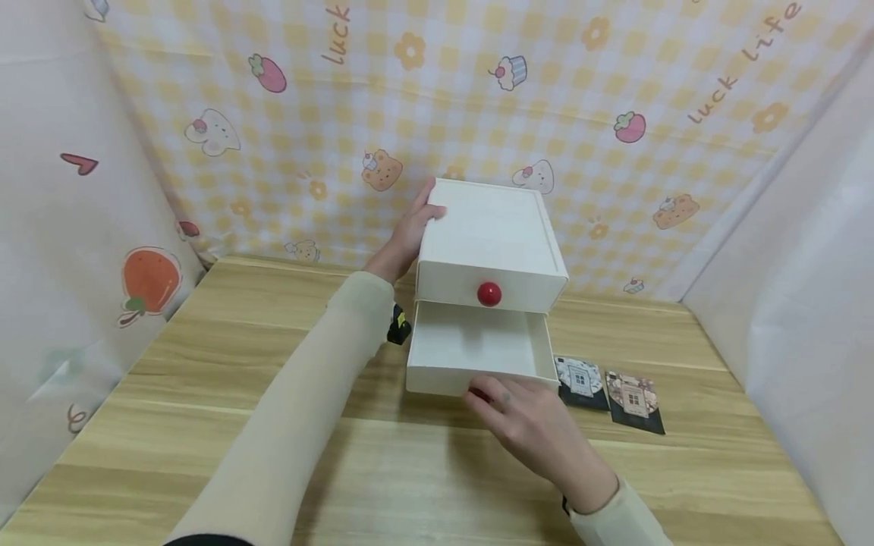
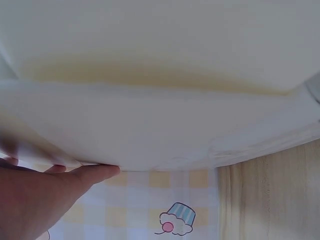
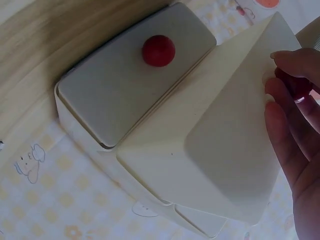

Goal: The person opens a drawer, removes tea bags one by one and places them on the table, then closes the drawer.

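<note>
A white drawer cabinet [image 1: 492,227] stands in the middle of the table against the back cloth. My left hand [image 1: 407,235] rests on its left side toward the back, thumb over the top edge and fingers fairly straight. In front, my right hand [image 1: 529,417] pinches the round red knob [image 3: 296,86] of a pulled-out drawer [image 1: 471,341], whose visible inside holds nothing. Above it, the upper drawer [image 1: 444,284] with a red knob [image 1: 488,294] is closed. Another closed drawer [image 3: 115,85] with a red knob [image 3: 158,50] shows beneath in the right wrist view.
Two flat printed packets, one bluish [image 1: 580,383] and one pinkish [image 1: 635,400], lie on the wooden table [image 1: 259,341] right of the cabinet. A yellow-checked cloth [image 1: 307,114] hangs behind, with white cloths [image 1: 806,288] at both sides.
</note>
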Available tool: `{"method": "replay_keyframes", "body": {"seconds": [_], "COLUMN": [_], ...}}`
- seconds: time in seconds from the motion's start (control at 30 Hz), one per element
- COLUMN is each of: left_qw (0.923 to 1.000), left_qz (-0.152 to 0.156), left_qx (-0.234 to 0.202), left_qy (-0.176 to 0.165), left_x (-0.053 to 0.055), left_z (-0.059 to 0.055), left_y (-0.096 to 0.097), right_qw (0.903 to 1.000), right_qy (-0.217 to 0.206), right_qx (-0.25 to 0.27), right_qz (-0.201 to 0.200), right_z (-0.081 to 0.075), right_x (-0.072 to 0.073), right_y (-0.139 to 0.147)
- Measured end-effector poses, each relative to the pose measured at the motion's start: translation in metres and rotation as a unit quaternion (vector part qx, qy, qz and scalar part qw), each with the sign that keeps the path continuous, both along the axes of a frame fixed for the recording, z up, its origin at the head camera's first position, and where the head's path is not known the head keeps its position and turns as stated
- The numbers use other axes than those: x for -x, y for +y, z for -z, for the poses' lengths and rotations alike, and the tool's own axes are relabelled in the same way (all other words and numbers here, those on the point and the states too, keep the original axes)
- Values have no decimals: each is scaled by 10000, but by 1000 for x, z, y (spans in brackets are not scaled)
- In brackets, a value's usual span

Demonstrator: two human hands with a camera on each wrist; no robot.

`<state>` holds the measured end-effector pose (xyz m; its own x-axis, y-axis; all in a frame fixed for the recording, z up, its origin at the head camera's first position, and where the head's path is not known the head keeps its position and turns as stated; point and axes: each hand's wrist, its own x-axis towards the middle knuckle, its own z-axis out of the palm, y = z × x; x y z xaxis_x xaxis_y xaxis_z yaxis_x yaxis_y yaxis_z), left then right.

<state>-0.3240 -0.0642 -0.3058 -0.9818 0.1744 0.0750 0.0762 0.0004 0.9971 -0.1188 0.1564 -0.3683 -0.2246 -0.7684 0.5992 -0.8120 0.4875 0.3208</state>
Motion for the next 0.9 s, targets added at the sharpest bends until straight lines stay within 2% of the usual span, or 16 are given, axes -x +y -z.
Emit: {"method": "replay_keyframes", "body": {"seconds": [0.13,0.43,0.6,0.7,0.9], "left_qw": [10000,10000,10000,10000,9999], "left_qz": [3,-32,-3,1,-78], "left_qx": [-8,-49,-54,-61,-91], "left_qy": [-2,-40,-7,-22,-1], "left_x": [0,1,0,-1,-3], "left_z": [0,1,0,0,-2], "left_y": [0,0,0,0,2], "right_qw": [9996,9982,9955,9943,9938], "right_qy": [-153,-325,-602,-732,-735], "right_qx": [-80,73,-32,9,109], "right_qz": [238,497,729,777,824], "right_z": [0,-1,-1,-1,0], "right_x": [5,24,32,37,47], "right_y": [0,-3,-2,-3,-5]}}
